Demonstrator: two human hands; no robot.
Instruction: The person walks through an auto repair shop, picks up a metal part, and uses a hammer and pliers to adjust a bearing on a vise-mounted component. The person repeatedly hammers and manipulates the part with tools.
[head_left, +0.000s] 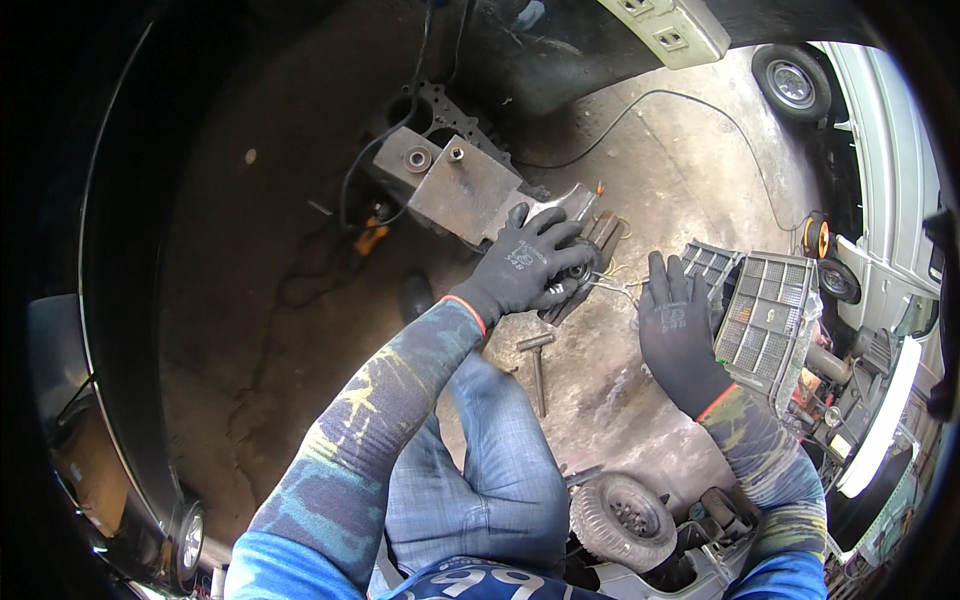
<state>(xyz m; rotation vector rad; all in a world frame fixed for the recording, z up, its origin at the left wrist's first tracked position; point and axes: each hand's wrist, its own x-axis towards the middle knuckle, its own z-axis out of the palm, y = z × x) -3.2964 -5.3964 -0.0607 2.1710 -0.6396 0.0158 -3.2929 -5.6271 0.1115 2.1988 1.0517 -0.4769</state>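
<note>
My left hand [520,262], in a black glove, presses over a small dark round part [577,270], its fingers curled about that part. Much of the part is hidden under the glove. It sits by dark metal bars [603,235] at the end of a heavy steel block assembly [465,190]. Thin pale wires [622,288] trail from beside the part toward my right hand [680,335]. That hand, gloved in black too, hovers with fingers stretched out and seems to hold nothing. Beside it are grey gridded plastic panels [768,315]. A hammer [537,368] lies on the floor below.
An engine block [435,112] with round bores stands behind the steel block. An orange tool [371,235] lies at left, near a dark cable. A power outlet strip [672,35] hangs overhead. At right are a cable reel [816,238] and a vehicle; a loose tyre [622,522] is near my knees.
</note>
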